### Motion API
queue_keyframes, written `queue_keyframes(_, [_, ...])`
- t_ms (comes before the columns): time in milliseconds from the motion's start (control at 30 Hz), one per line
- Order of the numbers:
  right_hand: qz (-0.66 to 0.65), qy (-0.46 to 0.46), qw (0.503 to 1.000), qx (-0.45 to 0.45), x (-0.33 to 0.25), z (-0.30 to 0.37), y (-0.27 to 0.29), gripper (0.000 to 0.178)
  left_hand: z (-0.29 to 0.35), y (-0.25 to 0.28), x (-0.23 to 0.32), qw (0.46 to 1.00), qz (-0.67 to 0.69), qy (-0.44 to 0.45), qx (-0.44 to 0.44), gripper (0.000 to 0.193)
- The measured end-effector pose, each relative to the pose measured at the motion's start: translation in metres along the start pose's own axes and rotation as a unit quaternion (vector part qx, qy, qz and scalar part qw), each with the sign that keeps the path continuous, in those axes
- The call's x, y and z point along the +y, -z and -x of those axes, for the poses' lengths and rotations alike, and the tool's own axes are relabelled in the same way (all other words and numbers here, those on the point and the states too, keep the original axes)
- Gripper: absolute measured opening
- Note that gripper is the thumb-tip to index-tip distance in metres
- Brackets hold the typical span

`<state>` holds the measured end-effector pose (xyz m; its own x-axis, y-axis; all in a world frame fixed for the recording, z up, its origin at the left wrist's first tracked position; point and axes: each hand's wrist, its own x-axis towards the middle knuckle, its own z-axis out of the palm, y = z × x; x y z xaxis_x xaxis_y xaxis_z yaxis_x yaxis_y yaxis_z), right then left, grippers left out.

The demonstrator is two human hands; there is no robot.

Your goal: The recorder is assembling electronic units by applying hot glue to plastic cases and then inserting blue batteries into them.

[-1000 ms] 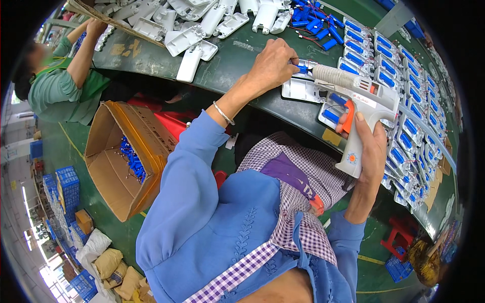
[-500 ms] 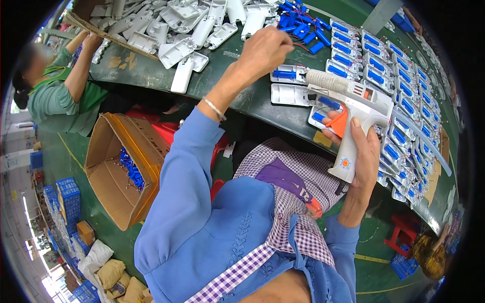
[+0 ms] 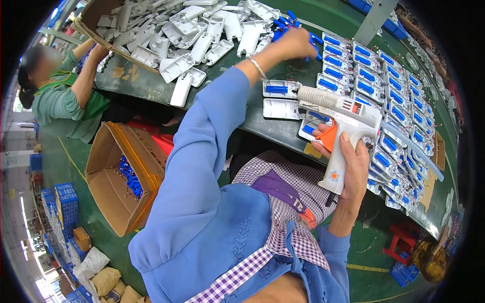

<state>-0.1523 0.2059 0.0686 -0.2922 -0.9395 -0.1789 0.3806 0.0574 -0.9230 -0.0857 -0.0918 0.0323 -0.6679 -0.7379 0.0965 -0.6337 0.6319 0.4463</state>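
My right hand [image 3: 352,164] is wrapped round the grip of a white glue gun [image 3: 348,118] with an orange trigger. The gun's cloth-wound front end points left, beside a white plastic shell [image 3: 268,94] with a blue cylindrical battery [image 3: 276,89] in it. Just below that lies a white shell [image 3: 281,108] with no battery. At the far side, my left hand [image 3: 297,44] reaches over a pile of loose blue batteries [image 3: 289,21]. Its fingers point down into the pile and are mostly hidden, so their grip does not show.
Rows of white shells with blue batteries [image 3: 368,74] cover the bench's right side. A heap of white shells [image 3: 189,30] lies far left beside a cardboard box [image 3: 83,25]. An open carton [image 3: 103,184] holding blue batteries stands left of me. Another person [image 3: 60,96] works at far left.
My left hand has moved away and to the right, from near the battery-filled shell to over the loose batteries. My right hand keeps its hold on the glue gun, and the view has shifted slightly.
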Motion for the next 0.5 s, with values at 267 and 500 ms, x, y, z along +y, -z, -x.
queue_keyframes(267, [-0.001,0.008,1.0,0.008,-0.003,0.001,0.0,0.037,0.052,0.057,-0.046,0.796,0.597,0.015,0.1,0.018])
queue_keyframes(500, [0.021,-0.016,0.999,-0.024,-0.001,0.007,-0.006,0.042,0.185,0.023,-0.069,0.882,0.403,0.112,0.217,0.016])
